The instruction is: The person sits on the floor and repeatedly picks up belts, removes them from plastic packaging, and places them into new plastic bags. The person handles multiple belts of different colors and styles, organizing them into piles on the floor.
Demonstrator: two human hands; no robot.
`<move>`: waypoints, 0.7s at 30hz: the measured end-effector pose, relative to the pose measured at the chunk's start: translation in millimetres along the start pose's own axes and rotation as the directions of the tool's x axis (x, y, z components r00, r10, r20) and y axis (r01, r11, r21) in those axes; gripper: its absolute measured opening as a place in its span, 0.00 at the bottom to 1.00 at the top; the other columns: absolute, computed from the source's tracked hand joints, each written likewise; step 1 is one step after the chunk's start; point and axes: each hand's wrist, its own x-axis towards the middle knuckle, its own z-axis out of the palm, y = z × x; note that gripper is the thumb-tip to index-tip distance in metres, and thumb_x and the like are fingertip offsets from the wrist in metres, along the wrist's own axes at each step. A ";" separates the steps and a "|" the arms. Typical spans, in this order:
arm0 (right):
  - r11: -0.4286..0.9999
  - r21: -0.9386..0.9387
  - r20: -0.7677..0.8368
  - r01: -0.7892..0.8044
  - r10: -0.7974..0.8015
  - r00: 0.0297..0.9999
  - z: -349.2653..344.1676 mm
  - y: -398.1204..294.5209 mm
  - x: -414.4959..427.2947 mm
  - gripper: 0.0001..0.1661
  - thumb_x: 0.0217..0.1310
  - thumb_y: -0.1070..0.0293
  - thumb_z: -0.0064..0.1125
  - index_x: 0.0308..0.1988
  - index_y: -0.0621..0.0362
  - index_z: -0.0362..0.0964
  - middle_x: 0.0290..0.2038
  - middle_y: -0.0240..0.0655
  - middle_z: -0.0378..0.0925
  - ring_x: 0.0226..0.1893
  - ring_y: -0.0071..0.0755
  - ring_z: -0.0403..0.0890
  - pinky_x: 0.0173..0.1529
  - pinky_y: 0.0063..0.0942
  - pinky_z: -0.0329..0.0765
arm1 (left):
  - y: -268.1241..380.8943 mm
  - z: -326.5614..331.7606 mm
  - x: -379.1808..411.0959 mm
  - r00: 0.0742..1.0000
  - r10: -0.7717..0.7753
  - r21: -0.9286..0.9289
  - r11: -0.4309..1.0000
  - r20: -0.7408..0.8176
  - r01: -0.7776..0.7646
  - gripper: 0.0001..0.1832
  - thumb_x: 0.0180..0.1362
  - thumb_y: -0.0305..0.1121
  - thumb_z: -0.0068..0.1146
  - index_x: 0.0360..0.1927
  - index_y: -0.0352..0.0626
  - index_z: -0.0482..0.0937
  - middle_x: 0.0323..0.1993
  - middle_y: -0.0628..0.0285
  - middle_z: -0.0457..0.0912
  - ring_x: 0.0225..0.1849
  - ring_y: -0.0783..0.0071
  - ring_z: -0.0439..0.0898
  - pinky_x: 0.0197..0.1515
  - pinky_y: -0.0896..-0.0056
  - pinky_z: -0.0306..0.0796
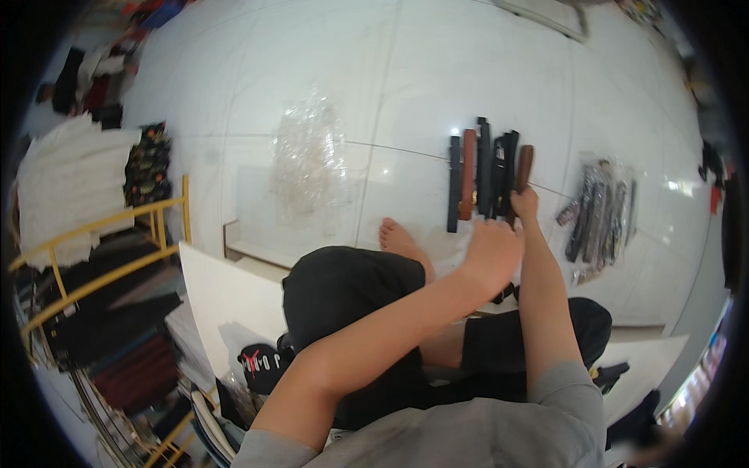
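A row of folded belts lies on the white tiled floor in front of me. At its right end, my right hand (525, 202) grips a dark brown belt (525, 164). My left hand (494, 251), slightly blurred, is by the near ends of the row, close to that belt's lower end. Its fingertips are hidden, so whether it holds anything is unclear. Left of the brown belt are several black belts (483, 167), then a lighter brown belt (467, 175) with a gold-coloured piece near its lower end. A black belt (454, 184) forms the left end.
Right of the row, several plastic-wrapped belts (600, 210) lie on the floor. Crumpled clear plastic bags (310, 158) are spread to the left. A yellow metal rack (105, 281) with clothes stands at far left. Another person (76, 76) is beyond it. My bare foot (401, 240) is near the belts.
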 end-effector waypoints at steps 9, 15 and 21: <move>0.736 0.279 -0.393 0.617 -0.499 0.773 -32.1 -159.4 -29.9 0.33 0.59 0.70 0.49 0.65 0.56 0.56 0.50 0.60 0.75 0.49 0.61 0.78 0.54 0.49 0.74 | 16.8 -9.1 0.4 0.983 -0.044 -0.097 0.995 -0.179 0.026 0.11 0.52 0.32 0.59 0.39 0.42 0.82 0.32 0.61 0.82 0.39 0.66 0.81 0.41 0.59 0.68; 0.486 0.251 0.165 0.837 -0.873 0.458 -22.8 -348.8 -146.9 0.43 0.56 0.75 0.51 0.70 0.45 0.53 0.45 0.51 0.74 0.45 0.55 0.79 0.50 0.43 0.75 | 10.5 -49.0 -7.2 0.971 0.020 -0.209 0.975 -0.238 -0.071 0.09 0.52 0.33 0.59 0.38 0.45 0.83 0.32 0.63 0.82 0.38 0.69 0.80 0.41 0.61 0.67; 0.455 -0.055 0.185 0.889 -0.870 0.457 77.6 -435.8 -168.8 0.39 0.54 0.69 0.57 0.66 0.40 0.61 0.35 0.47 0.73 0.34 0.52 0.81 0.36 0.46 0.80 | 10.6 -69.2 -0.7 0.968 0.015 -0.237 0.969 -0.249 -0.076 0.09 0.56 0.33 0.56 0.38 0.48 0.87 0.36 0.64 0.85 0.42 0.66 0.82 0.41 0.56 0.67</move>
